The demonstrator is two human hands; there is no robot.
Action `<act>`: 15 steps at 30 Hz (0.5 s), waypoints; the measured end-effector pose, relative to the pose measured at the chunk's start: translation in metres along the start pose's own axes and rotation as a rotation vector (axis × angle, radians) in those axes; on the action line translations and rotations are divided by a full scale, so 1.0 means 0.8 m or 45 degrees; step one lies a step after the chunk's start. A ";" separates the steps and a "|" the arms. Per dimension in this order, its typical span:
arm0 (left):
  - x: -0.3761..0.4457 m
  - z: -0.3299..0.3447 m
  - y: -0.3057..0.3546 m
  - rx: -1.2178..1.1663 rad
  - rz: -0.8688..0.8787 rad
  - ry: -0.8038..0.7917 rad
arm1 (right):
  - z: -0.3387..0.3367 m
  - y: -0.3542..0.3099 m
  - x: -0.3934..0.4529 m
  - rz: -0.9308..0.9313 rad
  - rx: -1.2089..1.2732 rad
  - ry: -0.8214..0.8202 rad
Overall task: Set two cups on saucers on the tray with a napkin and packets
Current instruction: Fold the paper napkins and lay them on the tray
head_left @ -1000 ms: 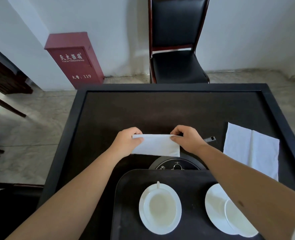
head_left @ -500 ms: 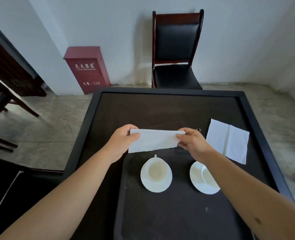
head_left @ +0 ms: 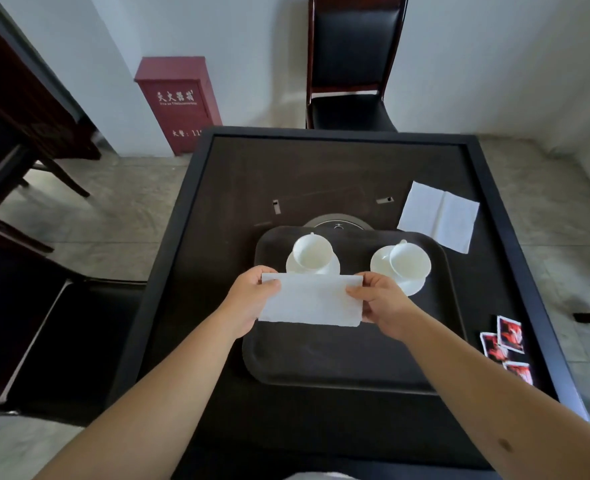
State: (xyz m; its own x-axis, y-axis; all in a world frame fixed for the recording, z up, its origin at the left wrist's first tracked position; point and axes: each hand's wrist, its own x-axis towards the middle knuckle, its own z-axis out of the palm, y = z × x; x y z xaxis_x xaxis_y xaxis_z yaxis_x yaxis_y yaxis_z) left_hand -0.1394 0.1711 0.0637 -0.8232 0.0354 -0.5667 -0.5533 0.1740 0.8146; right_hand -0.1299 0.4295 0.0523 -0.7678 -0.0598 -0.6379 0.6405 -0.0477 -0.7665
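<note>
our left hand [head_left: 248, 299] and right hand [head_left: 383, 303] pinch the napkin [head_left: 310, 299] by its ends above the tray [head_left: 338, 362], just before the cups [head_left: 312, 252].

dark table [head_left: 238, 188] | on it: black tray [head_left: 338, 358] in the middle | white napkin [head_left: 439, 216] far right | red packets [head_left: 508, 344] near right edge

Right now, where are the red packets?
In the head view the red packets lie on the table near its right edge, off the tray, to the right of the right hand.
</note>
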 end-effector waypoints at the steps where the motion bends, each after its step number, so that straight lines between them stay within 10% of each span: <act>1: 0.000 0.003 -0.012 0.018 -0.031 0.011 | 0.001 0.010 -0.001 0.033 -0.008 0.014; 15: 0.029 0.033 -0.114 0.363 -0.126 0.157 | 0.010 0.108 0.033 0.188 -0.386 0.327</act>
State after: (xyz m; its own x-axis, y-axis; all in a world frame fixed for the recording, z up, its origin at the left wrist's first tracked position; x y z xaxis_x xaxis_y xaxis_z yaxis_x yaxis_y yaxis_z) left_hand -0.1044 0.1820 -0.0270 -0.7860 -0.1121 -0.6080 -0.5879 0.4397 0.6790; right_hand -0.0944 0.4157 -0.0301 -0.6713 0.2085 -0.7112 0.7401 0.2408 -0.6280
